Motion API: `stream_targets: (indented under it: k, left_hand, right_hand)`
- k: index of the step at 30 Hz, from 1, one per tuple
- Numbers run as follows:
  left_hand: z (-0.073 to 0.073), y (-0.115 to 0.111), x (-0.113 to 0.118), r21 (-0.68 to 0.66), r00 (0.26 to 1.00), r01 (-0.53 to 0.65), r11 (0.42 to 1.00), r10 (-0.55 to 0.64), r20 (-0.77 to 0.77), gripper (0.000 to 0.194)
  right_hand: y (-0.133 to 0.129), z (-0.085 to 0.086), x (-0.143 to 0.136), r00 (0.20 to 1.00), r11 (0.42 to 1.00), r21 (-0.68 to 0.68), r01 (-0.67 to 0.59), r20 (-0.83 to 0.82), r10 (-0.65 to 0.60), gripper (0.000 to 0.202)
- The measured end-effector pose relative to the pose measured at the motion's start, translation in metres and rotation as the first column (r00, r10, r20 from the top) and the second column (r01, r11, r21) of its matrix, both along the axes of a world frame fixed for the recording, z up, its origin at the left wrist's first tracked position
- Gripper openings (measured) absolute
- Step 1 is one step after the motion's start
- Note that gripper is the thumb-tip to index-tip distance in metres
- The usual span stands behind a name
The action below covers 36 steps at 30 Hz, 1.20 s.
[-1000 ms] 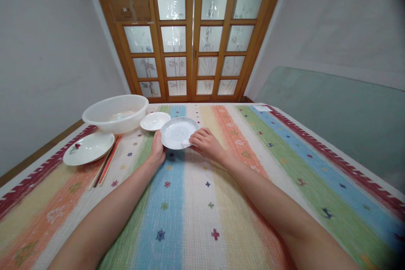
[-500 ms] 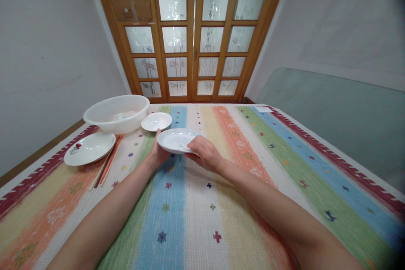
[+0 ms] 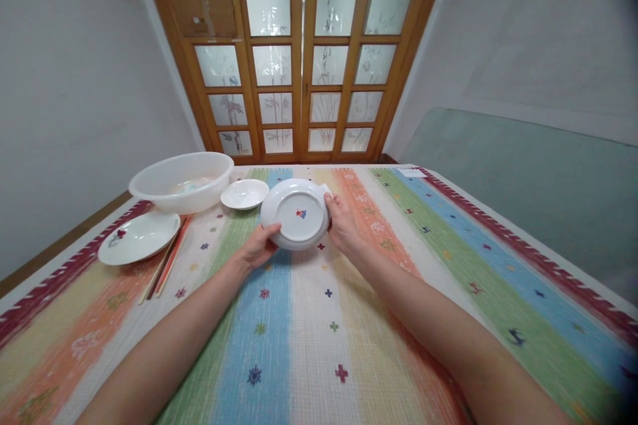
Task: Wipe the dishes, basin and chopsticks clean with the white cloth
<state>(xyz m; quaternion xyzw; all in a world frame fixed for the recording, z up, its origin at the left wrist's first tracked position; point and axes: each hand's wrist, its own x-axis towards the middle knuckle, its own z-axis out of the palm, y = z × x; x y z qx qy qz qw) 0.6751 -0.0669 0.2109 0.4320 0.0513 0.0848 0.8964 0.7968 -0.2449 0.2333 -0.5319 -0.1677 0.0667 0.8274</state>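
Observation:
A white plate (image 3: 296, 214) is held up over the table, tilted so its underside faces me, with a ring foot and a small red and blue mark. My left hand (image 3: 261, 244) grips its lower left rim, the thumb lying on the underside. At the right rim, my right hand (image 3: 341, 220) is closed on the plate, and something small and white, perhaps a cloth (image 3: 325, 190), sticks up above its fingers. The far face of the plate is hidden.
Left of the plate, a small white bowl (image 3: 244, 194) sits beside a large translucent basin (image 3: 182, 180). Nearer are a white dish (image 3: 139, 238) and several chopsticks (image 3: 168, 257) on the striped tablecloth (image 3: 314, 352). A white paper (image 3: 411, 173) lies at the far right edge.
The plate has turned from face up to underside toward me and has risen a little to the right. My right hand has moved slightly right and up; my left thumb now shows on the underside.

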Motion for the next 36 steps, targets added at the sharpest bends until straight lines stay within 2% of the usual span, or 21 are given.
stream_targets:
  k: [2, 4, 7, 9, 11, 16, 22, 25, 28, 31, 34, 36]
  left_hand:
    - [0.001, -0.007, 0.000, 0.001, 0.999, -0.027, 1.000, 0.026, 0.026, 0.068]
    - [0.002, -0.011, 0.001, 0.010, 0.998, -0.052, 0.999, 0.051, 0.042, 0.067]
    - [0.003, -0.014, 0.001, 0.044, 0.996, -0.080, 0.996, 0.078, 0.039, 0.068]
    - [0.003, -0.016, 0.001, 0.084, 0.995, -0.092, 0.992, 0.089, 0.040, 0.069]
    - [0.002, -0.018, 0.000, 0.135, 0.995, -0.092, 0.987, 0.085, 0.051, 0.068]
    - [0.005, -0.023, -0.002, 0.262, 0.996, -0.078, 0.962, 0.064, 0.061, 0.056]
    - [0.011, -0.020, -0.006, 0.396, 0.996, -0.048, 0.917, 0.015, 0.087, 0.048]
    - [0.014, -0.022, -0.009, 0.449, 0.995, -0.062, 0.891, 0.022, 0.094, 0.045]
    - [0.012, -0.025, -0.012, 0.496, 0.995, -0.077, 0.865, 0.037, 0.090, 0.043]
    - [0.007, -0.027, -0.012, 0.544, 0.994, -0.099, 0.833, 0.053, 0.101, 0.034]
    - [0.003, -0.027, -0.011, 0.556, 0.989, -0.127, 0.821, 0.060, 0.137, 0.027]
    - [0.004, -0.026, -0.010, 0.550, 0.987, -0.139, 0.823, 0.073, 0.140, 0.027]
  right_hand:
    - [-0.003, -0.005, 0.008, 0.990, 0.992, -0.058, 0.115, 0.092, -0.110, 0.046]
    - [-0.008, -0.009, 0.017, 0.953, 0.960, -0.145, 0.240, 0.222, -0.205, 0.041]
    - [-0.017, -0.010, 0.025, 0.882, 0.882, -0.281, 0.378, 0.398, -0.251, 0.036]
    - [-0.020, -0.009, 0.023, 0.830, 0.834, -0.326, 0.444, 0.499, -0.247, 0.033]
    - [-0.020, -0.007, 0.018, 0.791, 0.816, -0.333, 0.472, 0.568, -0.226, 0.031]
    - [-0.013, 0.001, 0.005, 0.733, 0.812, -0.294, 0.504, 0.642, -0.223, 0.030]
    - [-0.016, 0.016, -0.006, 0.533, 0.729, -0.241, 0.640, 0.823, -0.196, 0.035]
    - [-0.016, 0.025, -0.015, 0.449, 0.737, -0.183, 0.651, 0.876, -0.179, 0.035]
    - [-0.012, 0.026, -0.028, 0.336, 0.772, -0.131, 0.622, 0.935, -0.112, 0.036]
    - [-0.006, 0.017, -0.042, 0.214, 0.808, -0.133, 0.574, 0.977, 0.009, 0.042]
    - [-0.003, 0.005, -0.047, 0.091, 0.837, -0.203, 0.509, 0.979, 0.182, 0.044]
    - [-0.004, 0.001, -0.043, 0.069, 0.848, -0.226, 0.479, 0.973, 0.221, 0.044]
